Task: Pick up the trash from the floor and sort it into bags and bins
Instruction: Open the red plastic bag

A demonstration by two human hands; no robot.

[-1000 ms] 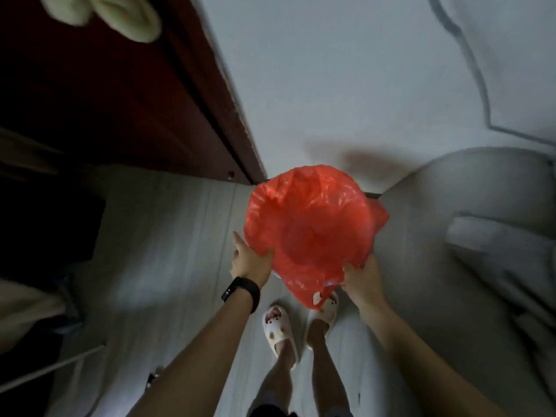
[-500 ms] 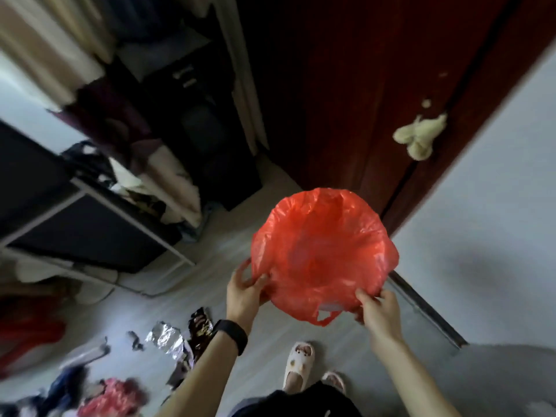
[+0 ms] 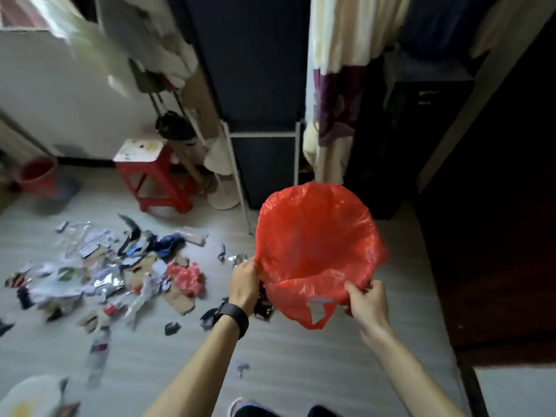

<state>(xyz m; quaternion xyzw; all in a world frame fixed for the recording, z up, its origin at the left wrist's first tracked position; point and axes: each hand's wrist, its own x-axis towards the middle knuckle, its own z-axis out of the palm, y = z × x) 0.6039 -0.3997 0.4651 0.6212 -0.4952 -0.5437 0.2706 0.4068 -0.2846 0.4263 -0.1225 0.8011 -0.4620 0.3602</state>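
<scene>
The plastic bag (image 3: 316, 248) is held up between the left hand (image 3: 245, 281), at its 8 o'clock edge, and the right hand (image 3: 365, 299), at its 5 o'clock edge. The trash pile (image 3: 105, 272) lies on the floor (image 3: 301, 371) at the bag's 9 o'clock. A plastic bottle (image 3: 97, 353) lies at the pile's 6 o'clock, a stool (image 3: 153, 176) stands behind it at 1 o'clock and a bucket (image 3: 37, 176) at 11 o'clock.

Left hand (image 3: 245, 281) and right hand (image 3: 364, 302) both held up in front of the body, gripping one red bag (image 3: 316, 245).
The left hand pinched the left edge of the bag with curled fingers (image 3: 250, 265), and a black band (image 3: 233, 319) sat on its wrist. The right hand held the near edge, with the thumb on top and the other fingers folded under the plastic. Both forearms were bare and reached forward from the bottom of the view. The hands were apart, the left one a little higher.
</scene>
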